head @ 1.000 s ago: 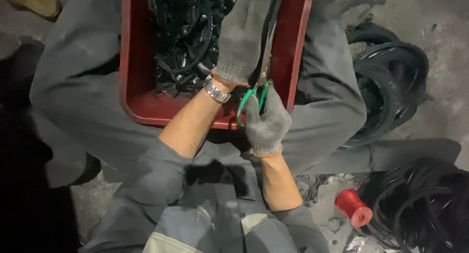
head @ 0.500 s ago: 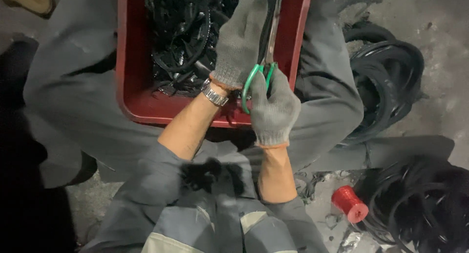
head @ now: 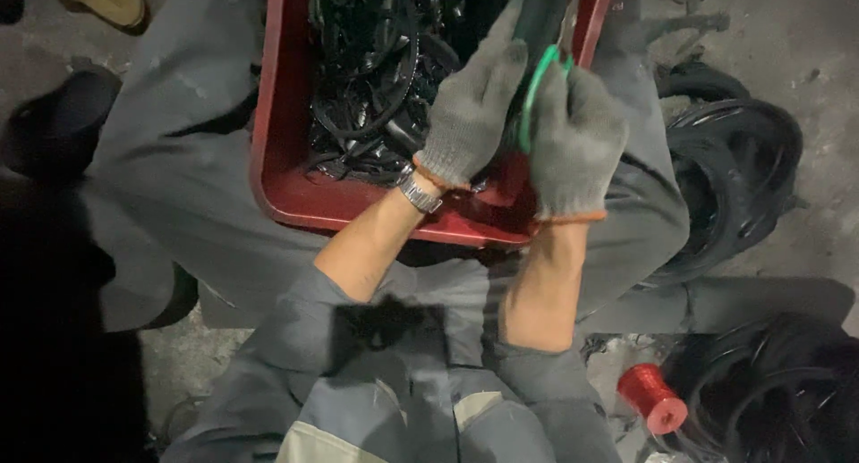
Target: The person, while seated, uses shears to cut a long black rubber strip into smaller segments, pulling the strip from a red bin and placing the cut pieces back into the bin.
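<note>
A red plastic tray (head: 295,203) rests on my lap, filled with several tangled black rubber strips (head: 376,78). Both hands wear grey knit gloves. My right hand (head: 573,141) grips the green handles of a pair of scissors (head: 537,83), whose blades point up and away over the tray. My left hand (head: 470,114), with a metal wristwatch (head: 417,193) at the wrist, is pressed against the scissors and a dark strip beside them; what its fingers hold is hidden.
Coils of black rubber rings (head: 734,168) lie on the concrete floor at my right, with more (head: 778,391) at the lower right. A red spool of thread (head: 651,396) sits near them. A yellow shoe (head: 98,0) shows at the top left.
Both hands have moved up and away from my body over the tray, taking the scissors with them. My right hand has risen level with the left.
</note>
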